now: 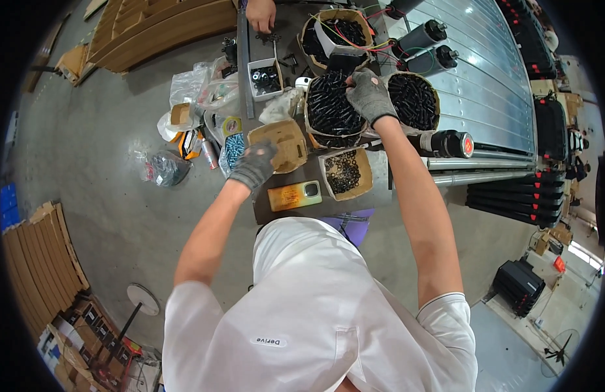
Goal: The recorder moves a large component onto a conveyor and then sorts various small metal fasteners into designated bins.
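Observation:
My left hand (255, 164), in a grey fingerless-tip glove, is over the left edge of a cardboard tray (291, 145) whose brown bottom shows. Motion smears its fingers. My right hand (370, 95), gloved alike, is at the right side of a carton heaped with slim black parts (332, 108). Its fingers are curled together at the heap; what they pinch, if anything, is hidden. Right of it is another carton of black parts (413, 101). Closer to me are a box of small black rings (343, 175) and a phone in an orange-yellow case (294, 195).
Another person's hand (261, 14) reaches in at the far edge. A white box of small parts (265, 78) and a far carton with wires (335, 39) stand on the table. Motor-like cylinders (433, 59) and metal rollers (489, 163) are right; bagged blue screws (234, 149) lie left.

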Demonstrator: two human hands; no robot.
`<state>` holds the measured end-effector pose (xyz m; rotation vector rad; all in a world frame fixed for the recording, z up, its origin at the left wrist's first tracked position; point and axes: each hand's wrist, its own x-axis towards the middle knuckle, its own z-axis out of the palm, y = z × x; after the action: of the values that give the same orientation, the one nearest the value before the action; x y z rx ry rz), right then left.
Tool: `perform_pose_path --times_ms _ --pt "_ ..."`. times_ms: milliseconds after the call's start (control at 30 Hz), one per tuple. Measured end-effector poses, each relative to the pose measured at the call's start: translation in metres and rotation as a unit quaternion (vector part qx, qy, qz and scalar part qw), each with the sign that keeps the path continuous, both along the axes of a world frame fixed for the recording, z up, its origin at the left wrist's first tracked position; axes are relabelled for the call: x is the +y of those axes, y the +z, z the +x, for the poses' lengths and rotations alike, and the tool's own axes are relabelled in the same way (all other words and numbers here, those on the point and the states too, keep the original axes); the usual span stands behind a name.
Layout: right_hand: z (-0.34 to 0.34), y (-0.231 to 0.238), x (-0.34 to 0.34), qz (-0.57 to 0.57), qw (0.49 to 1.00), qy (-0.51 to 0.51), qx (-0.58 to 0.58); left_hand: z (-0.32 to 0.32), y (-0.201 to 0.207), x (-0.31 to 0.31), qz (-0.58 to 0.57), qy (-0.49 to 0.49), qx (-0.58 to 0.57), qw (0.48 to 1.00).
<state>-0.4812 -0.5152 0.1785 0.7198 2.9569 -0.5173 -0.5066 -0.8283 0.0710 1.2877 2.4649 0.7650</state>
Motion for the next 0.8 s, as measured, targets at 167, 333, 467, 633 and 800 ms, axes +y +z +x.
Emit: perform_pose_path --times_ms 167,333,467,633,800 --pt "0.061 0.035 -0.047 -0.061 0.959 0.052 0.271 -0.011 -0.044 0.03 -0.307 -0.267 0.15 0.901" --pt "0.17 -0.007 -0.073 -0.163 0.959 -0.027 0.232 -0.028 -0.058 0.048 -0.317 -0.366 0.122 0.866" --pt "0.234 -0.051 -0.077 -0.189 0.963 -0.117 0.151 -0.027 -0.055 0.081 -0.21 -0.163 -0.112 0.958" --pt "0.258 -0.081 -0.103 -0.219 0.947 -0.163 0.172 0.01 -0.088 0.086 -0.106 0.092 -0.164 0.976" --pt "0.262 -0.078 -0.131 -0.222 0.943 -0.176 0.174 0.024 -0.139 0.068 -0.191 0.116 -0.144 0.964"
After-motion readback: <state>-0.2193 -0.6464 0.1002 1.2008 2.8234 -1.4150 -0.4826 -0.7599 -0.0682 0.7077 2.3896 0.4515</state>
